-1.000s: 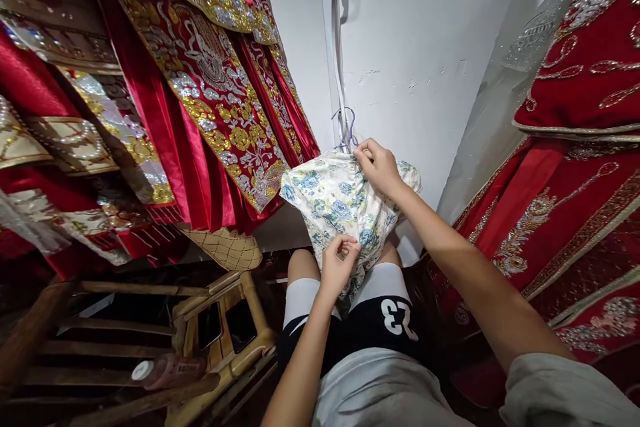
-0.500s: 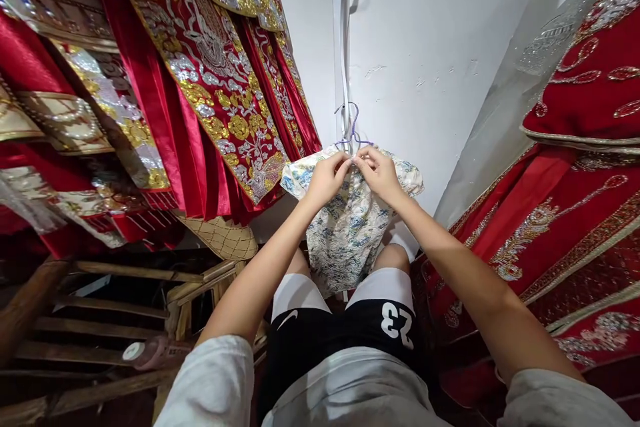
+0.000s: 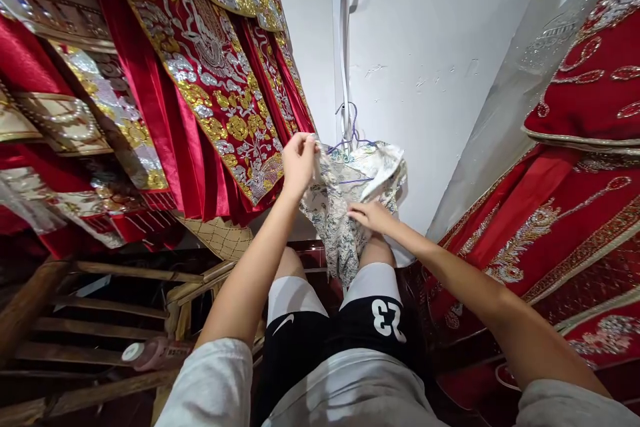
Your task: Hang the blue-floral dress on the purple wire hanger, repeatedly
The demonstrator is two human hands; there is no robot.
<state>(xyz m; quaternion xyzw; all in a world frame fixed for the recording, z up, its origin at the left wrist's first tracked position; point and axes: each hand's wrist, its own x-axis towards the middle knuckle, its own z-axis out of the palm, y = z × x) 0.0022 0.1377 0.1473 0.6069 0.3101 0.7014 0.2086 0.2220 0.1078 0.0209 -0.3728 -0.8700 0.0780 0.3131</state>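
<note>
A small floral shirt [image 3: 340, 240], off-white with blue print, hangs on a purple wire hanger [image 3: 355, 123] at a white pole [image 3: 345, 33]. Its front is parted at the top, and the hanger's lower bar shows through the gap. My left hand [image 3: 300, 163] is closed on the shirt's edge at the left shoulder and pulls it outward. Lower down at the middle of the front, my right hand [image 3: 373, 217] pinches the cloth of the other side. The shirt's lower end hangs bunched between my knees.
Red embroidered garments [image 3: 215, 80] hang close on the left, and more red beaded garments [image 3: 565, 213] on the right. A white wall [image 3: 415, 27] stands behind the hanger. At lower left is a wooden chair [image 3: 100, 330] with a pinkish bottle [image 3: 155, 352] on it.
My hands were together at the collar. The left has moved left with the shirt's edge, and the right has dropped lower. The shirt's front has come open.
</note>
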